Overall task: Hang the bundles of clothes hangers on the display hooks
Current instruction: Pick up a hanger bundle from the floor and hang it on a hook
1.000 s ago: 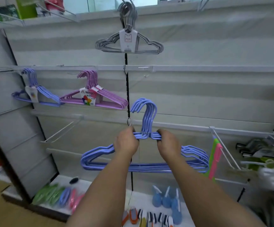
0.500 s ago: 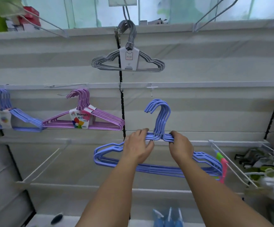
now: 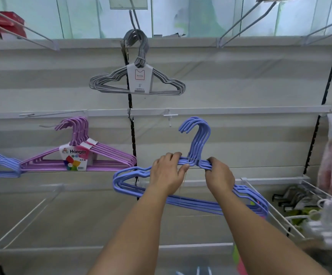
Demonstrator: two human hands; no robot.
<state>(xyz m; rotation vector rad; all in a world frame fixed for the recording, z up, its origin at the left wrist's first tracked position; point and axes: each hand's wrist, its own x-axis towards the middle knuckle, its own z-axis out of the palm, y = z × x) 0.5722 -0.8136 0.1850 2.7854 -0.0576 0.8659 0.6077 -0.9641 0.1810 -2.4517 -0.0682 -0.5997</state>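
Hands meet at the neck of the blue hanger bundle (image 3: 181, 201) in the head view, the only view there is; the left hand (image 3: 166, 175) curls its fingers over the bundle's left shoulder bars and pinches them beside the neck, and the right hand (image 3: 218, 175) wraps its fingers round the bars on the other side of the neck, so neither hand is spread; the bundle's long axis runs side to side, dropping a little toward the right, and its stacked hook tops (image 3: 196, 128) rise straight up from between the two hands; the landmark is the small white display peg (image 3: 169, 116) on the rail; the hook tops sit just below that peg and slightly to its right, open side facing left, near it but apart; both hands lie below the peg, the left one more nearly under it; my judgement is that the coming move turns on lifting the hooks above the peg's tip and bringing them leftward over it; the grey hanger bundle (image 3: 137, 82) hangs above the peg, the purple hanger bundle (image 3: 77, 155) well to its left.
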